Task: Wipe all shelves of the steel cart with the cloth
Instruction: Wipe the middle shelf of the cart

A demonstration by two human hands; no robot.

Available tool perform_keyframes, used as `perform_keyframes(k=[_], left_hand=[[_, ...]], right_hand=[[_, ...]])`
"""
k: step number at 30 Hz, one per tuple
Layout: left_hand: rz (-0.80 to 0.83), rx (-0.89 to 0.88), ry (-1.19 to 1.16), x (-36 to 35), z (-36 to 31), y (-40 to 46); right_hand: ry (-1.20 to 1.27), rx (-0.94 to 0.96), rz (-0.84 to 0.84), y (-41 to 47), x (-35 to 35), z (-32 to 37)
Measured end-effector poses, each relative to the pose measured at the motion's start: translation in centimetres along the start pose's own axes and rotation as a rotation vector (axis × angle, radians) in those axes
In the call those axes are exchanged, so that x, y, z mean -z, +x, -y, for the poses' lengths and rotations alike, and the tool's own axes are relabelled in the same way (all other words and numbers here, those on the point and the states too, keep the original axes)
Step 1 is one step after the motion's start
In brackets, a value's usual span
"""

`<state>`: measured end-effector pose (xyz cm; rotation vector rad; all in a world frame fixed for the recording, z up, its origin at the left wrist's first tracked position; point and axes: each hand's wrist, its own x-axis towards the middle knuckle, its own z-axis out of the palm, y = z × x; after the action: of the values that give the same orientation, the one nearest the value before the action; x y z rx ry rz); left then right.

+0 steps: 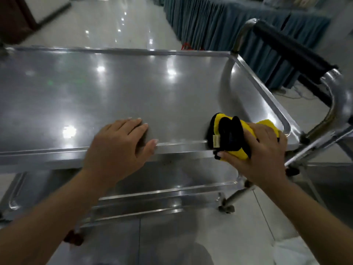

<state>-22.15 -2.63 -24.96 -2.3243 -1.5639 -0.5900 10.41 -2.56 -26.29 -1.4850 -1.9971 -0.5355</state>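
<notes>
The steel cart's top shelf [114,88] fills the middle of the view, shiny with light reflections. My left hand [122,144] rests flat on its near edge, fingers straight, thumb over the rim. My right hand [261,155] grips a bunched yellow and black cloth [227,134] at the shelf's near right corner. The cloth touches the shelf surface. Two lower shelves [172,180] show below the near rim, partly hidden by my arms.
The cart's handle [290,46], black-padded on a chrome tube, rises at the right end. A blue skirted table [219,22] runs along the far right. Glossy tiled floor [107,22] lies beyond and beneath the cart. A caster wheel [227,208] sits lower right.
</notes>
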Motion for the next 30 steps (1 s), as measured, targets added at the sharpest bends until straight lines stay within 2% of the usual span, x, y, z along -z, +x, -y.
perform_keyframes(k=[3, 6, 12, 17, 21, 24, 27, 30], left_hand=[[-0.147, -0.053, 0.047, -0.5, 0.0, -0.5], [-0.195, -0.056, 0.113, -0.7, -0.1, -1.1], [-0.402, -0.139, 0.024, -2.3, -2.5, -3.7], [-0.458, -0.171, 0.030, -6.5, -5.1, -7.3], [-0.214, -0.256, 0.079, -11.6, -6.1, -10.5], [-0.024, -0.184, 0.082, -15.5, -5.3, -12.0], [0.119, -0.037, 0.066, -19.1, -4.4, -12.7], [0.230, 0.106, -0.004, -22.5, -3.1, -13.1]], right_hand=[[0.045, 0.075, -0.120, -0.8, -0.9, -0.1], [0.052, 0.151, -0.218, -1.9, -1.7, 0.4], [0.060, 0.227, -0.342, -4.1, -2.1, 1.6], [0.106, 0.329, -0.434, -7.9, -3.1, 2.1], [0.097, 0.400, -0.313, -11.7, -6.4, 1.7], [0.066, 0.359, -0.134, -13.9, -10.1, 1.2], [0.152, 0.176, 0.045, -15.3, -13.8, 0.7], [0.143, -0.069, 0.355, -16.2, -17.2, 0.0]])
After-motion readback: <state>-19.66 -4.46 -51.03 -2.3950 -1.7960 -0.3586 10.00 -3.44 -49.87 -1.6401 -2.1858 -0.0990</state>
